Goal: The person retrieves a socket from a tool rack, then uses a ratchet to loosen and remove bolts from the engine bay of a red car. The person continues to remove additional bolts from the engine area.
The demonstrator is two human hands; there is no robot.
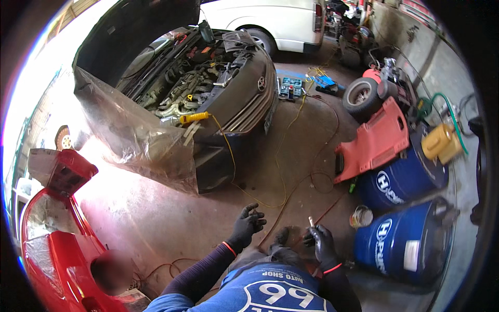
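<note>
My left hand [246,225], in a dark glove, hovers above the floor with its fingers apart and loosely bent, holding nothing. My right hand [323,243], also gloved, is closed round a small pale metal cylinder [311,222] that points upward; I cannot make out what it is. A hose [342,198] runs over the floor behind that hand, and a small open can [360,218] sits just to its right. Ahead stands a dark car [244,107] with its hood up, a clear plastic sheet [132,140] over its side and a yellow work lamp [193,118] on its front.
Red body panels [54,249] lie at left. At right are blue drums [395,239], a pink creeper [369,140], yellow jugs [439,143] and a wheel [359,96]. Cords [283,200] cross the floor [260,171] toward a tool case [291,88]. A white van [288,23] stands behind.
</note>
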